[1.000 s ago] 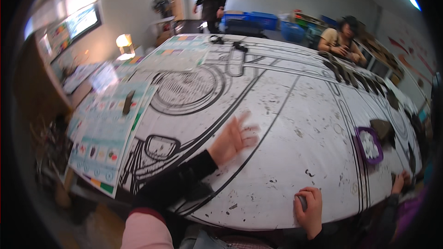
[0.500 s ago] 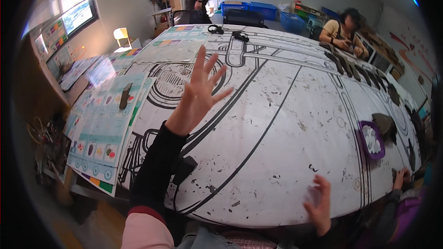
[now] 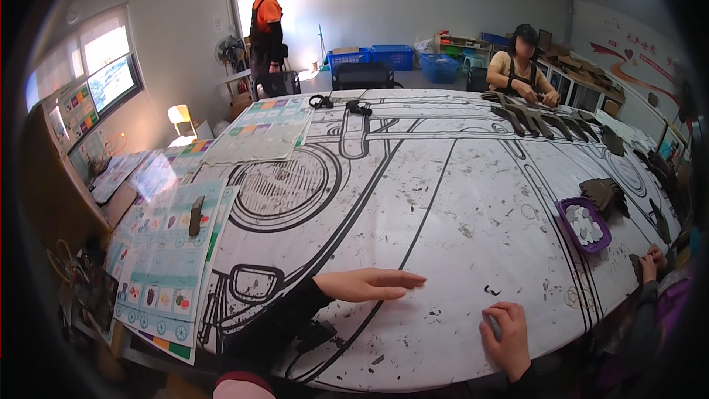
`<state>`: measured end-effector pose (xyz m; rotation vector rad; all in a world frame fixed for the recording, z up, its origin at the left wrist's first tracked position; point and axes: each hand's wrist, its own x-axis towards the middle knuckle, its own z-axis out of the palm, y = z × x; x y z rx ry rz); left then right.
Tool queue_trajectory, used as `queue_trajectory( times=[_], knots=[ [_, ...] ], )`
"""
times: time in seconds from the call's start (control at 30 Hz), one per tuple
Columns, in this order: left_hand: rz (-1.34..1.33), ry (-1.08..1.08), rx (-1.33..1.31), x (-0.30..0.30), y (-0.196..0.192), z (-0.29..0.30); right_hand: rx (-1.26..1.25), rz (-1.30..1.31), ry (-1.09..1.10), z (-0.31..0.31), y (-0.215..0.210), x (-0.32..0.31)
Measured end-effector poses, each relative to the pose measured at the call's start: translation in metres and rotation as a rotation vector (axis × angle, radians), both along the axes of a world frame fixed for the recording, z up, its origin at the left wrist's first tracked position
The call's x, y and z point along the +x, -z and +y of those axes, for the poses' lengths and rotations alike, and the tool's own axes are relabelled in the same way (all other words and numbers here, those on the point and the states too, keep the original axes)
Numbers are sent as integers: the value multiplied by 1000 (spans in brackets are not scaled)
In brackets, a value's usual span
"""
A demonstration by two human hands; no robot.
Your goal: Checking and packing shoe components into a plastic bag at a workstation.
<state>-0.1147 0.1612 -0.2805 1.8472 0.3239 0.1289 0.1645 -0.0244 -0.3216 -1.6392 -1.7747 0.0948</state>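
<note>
My left hand [image 3: 369, 284] lies flat on the white table cover [image 3: 458, 199], fingers stretched out to the right, holding nothing. The cover carries big black line drawings and many dark specks. My right hand [image 3: 506, 336] rests near the front edge with its fingers curled around a small light object [image 3: 492, 325]; what that object is I cannot make out. Both forearms wear dark sleeves.
A purple tray [image 3: 570, 212] of pale pieces sits at the right beside dark fan-shaped cutouts [image 3: 604, 193]. Colourful printed sheets [image 3: 173, 251] cover the left side. One person [image 3: 521, 70] sits at the far end, another [image 3: 264, 33] stands behind, and someone's hand [image 3: 648, 264] rests at the right edge.
My left hand rose off the table with fingers spread, then came back down flat, pointing right. The right hand moved a little to the right near the front edge.
</note>
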Motion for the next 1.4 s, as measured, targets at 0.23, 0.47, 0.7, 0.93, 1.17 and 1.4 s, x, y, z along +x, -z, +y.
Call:
queue_trajectory(
  times=[0.23,0.47,0.7,0.93,1.17,1.4],
  knots=[
    [-149,-273,-829,21,52,37,9,-3,54,-8,4,20],
    [-124,-396,-663,9,35,30,37,44,-15,11,7,25],
    [-90,-419,-621,20,41,23,69,47,-34,-1,18,30],
    [-93,-428,-627,13,39,23,36,51,-43,1,19,26],
    [-82,-452,-621,18,31,18,61,32,-34,0,15,25],
    [-97,-425,-647,22,41,24,0,71,-9,4,15,29]
  ],
)
